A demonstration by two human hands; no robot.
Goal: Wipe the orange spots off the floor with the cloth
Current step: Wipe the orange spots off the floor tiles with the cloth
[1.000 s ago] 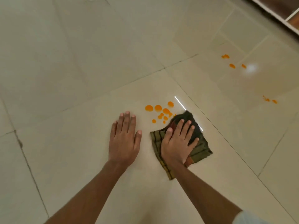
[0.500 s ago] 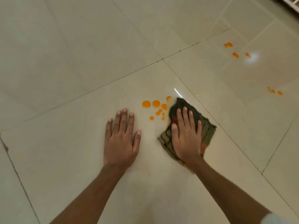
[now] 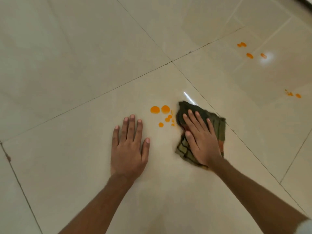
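The glossy beige tiled floor (image 3: 67, 65) filled the whole view, with dark grout lines (image 3: 118, 86) crossing it on the diagonal. Up from the bottom edge came two bare arms, the left forearm (image 3: 94, 205) and the right forearm (image 3: 253, 191), with a scrap of pale sleeve (image 3: 308, 226) in the bottom right corner.

And there was the left hand (image 3: 129, 149), planted palm-down on bare tile. Its fingers were straight and a little apart, thumb out to the side, holding nothing. Just to its right, the right hand (image 3: 201, 141) lay flat on top of the cloth (image 3: 218, 127). Those fingers were straight and slightly fanned, pressing it to the floor, the thumb along the cloth's left edge.

The cloth was a dark, olive-checked rag, bunched up on the same tile as both hands. Its far corner poked out beyond the fingertips.

Right beside its left edge sat the nearest orange spots (image 3: 155, 110). Two big round ones lay farthest from the cloth, with smaller drops and a thin smear up against it.

Well off on the next tile, upper right, a second group of spots (image 3: 249, 55) sat next to a bright glare (image 3: 267, 56). A third little group (image 3: 298, 95) lay near the right edge.
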